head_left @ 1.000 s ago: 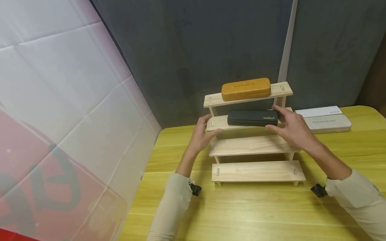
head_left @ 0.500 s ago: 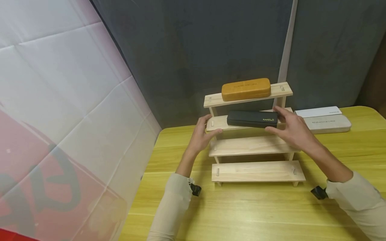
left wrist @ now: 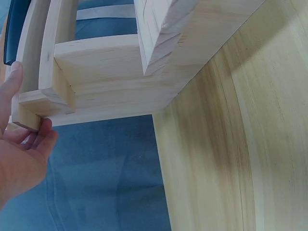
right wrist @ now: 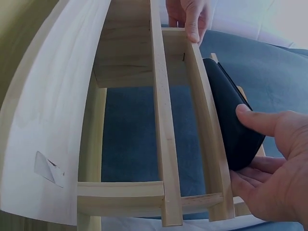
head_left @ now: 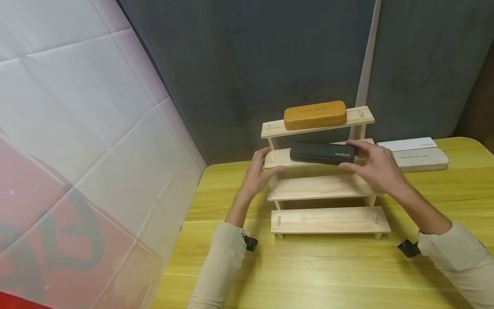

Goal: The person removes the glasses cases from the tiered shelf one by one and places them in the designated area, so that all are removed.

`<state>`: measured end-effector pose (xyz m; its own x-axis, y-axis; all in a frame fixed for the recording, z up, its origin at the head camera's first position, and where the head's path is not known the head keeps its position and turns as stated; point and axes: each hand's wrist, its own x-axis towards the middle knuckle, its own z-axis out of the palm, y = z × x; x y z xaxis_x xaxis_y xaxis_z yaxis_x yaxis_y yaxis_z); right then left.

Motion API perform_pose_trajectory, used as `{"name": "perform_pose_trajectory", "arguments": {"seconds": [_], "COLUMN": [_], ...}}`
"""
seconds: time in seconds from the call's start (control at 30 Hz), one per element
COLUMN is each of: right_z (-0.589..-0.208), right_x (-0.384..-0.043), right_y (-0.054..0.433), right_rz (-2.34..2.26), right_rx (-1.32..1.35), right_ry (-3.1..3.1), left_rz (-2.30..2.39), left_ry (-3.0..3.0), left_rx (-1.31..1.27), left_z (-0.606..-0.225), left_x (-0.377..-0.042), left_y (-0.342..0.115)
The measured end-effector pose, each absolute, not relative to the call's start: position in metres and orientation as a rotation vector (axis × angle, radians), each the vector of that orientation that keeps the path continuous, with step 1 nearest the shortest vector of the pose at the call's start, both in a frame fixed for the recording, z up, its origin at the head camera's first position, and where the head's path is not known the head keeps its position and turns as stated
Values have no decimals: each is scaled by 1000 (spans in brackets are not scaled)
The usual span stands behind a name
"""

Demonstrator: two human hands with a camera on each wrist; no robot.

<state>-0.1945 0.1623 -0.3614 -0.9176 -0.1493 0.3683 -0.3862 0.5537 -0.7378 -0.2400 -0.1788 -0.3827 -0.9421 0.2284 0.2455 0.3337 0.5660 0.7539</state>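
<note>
A black glasses case (head_left: 322,153) with gold lettering lies on the second step from the top of a pale wooden stepped rack (head_left: 329,221). My right hand (head_left: 376,165) holds its right end, the thumb in front and the fingers behind. The case sits slightly askew, its right end nearer the step's front edge. At the left end of that same step, my left hand (head_left: 257,174) grips the board; in the left wrist view the thumb (left wrist: 14,77) lies on one face and the curled fingers on the other. An orange-brown glasses case (head_left: 315,115) rests on the top step.
Right of the rack, a white case (head_left: 409,143) and a light grey case (head_left: 420,159) lie on the yellow wood-grain table (head_left: 308,270). A dark grey curtain (head_left: 251,64) hangs close behind, and a pale printed sheet (head_left: 115,107) stands at left.
The black glasses case has turned slightly, its right end coming forward and down, and shifted a little left. My right fingers have moved slightly with it. The left hand keeps its place.
</note>
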Motion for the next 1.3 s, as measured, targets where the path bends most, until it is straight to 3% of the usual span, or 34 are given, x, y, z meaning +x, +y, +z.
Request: {"name": "perform_pose_trajectory", "arguments": {"seconds": [1.3], "right_z": [-364], "right_x": [-154], "right_y": [178], "right_rz": [1719], "right_rx": [244], "right_ry": [-2327], "left_rz": [-1342], "left_ry": [-2672], "left_rx": [-479], "left_z": [-383], "left_x": [-242], "left_y": [-178]}}
